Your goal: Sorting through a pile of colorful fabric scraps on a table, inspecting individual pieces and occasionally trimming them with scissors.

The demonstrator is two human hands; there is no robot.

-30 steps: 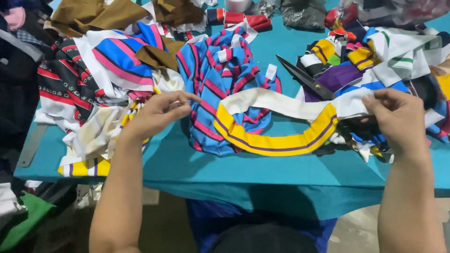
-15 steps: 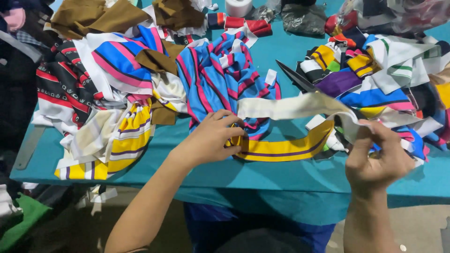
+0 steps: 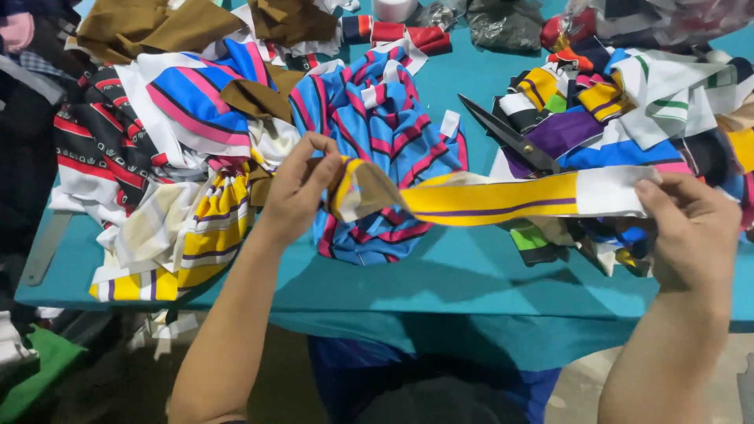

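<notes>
The left hand (image 3: 298, 188) pinches one end of a yellow cloth strip (image 3: 491, 200) above the teal table (image 3: 471, 275). The right hand (image 3: 691, 228) grips its white end at 3 o'clock. Black scissors (image 3: 510, 137), probably open, lie at 12 o'clock.

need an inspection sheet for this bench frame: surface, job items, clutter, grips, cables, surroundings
Surface: teal table, mostly covered with fabric.
Job's things: yellow strip with purple line, stretched above the table between both hands.
Clutter: blue-pink striped cloth; black scissors; brown fabric; yellow striped scraps; mixed colour scraps.
Grips: left hand pinches the strip's folded end; right hand grips its white end.
Cables: nothing seen.
Surroundings: scraps and green cloth on the floor.
</notes>
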